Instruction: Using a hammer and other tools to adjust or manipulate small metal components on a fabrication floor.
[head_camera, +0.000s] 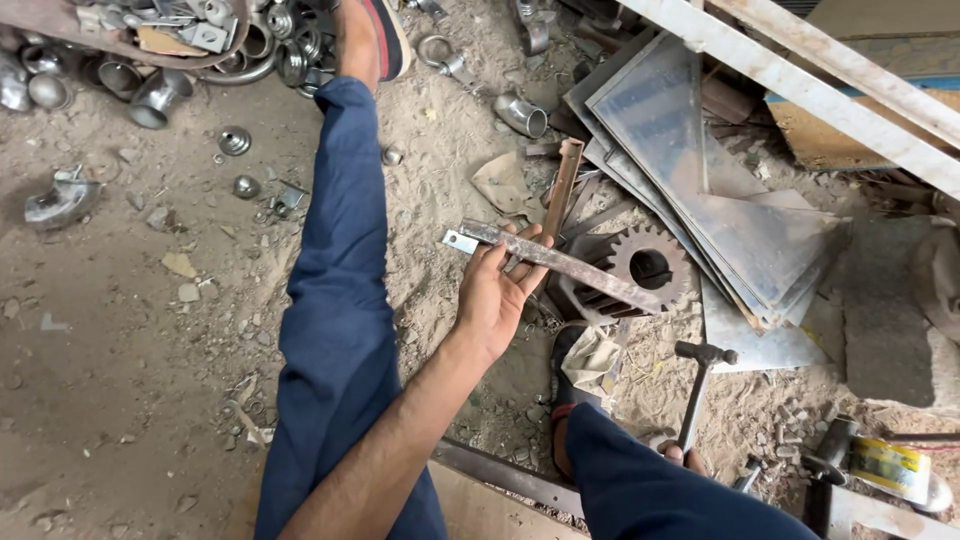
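My left hand (495, 290) is palm up, fingers curled on a long flat rusty metal bar (575, 265). The bar slants from a bright square end at the upper left (460, 241) down to the right over a toothed gear wheel (650, 265) on the ground. Only the fingertips of my right hand (685, 457) show, behind my right knee; they grip the handle of a hammer (697, 385) whose head points up. Both my legs are in blue trousers; the left leg (335, 300) stretches forward along the sandy ground.
Pipe fittings and rings (150, 60) lie heaped at the top left. Stacked metal sheets (720, 200) and long angle bars (800, 70) fill the right. A second rusty flat bar (563, 185) lies beyond my left hand. A steel beam (500, 475) runs along the bottom.
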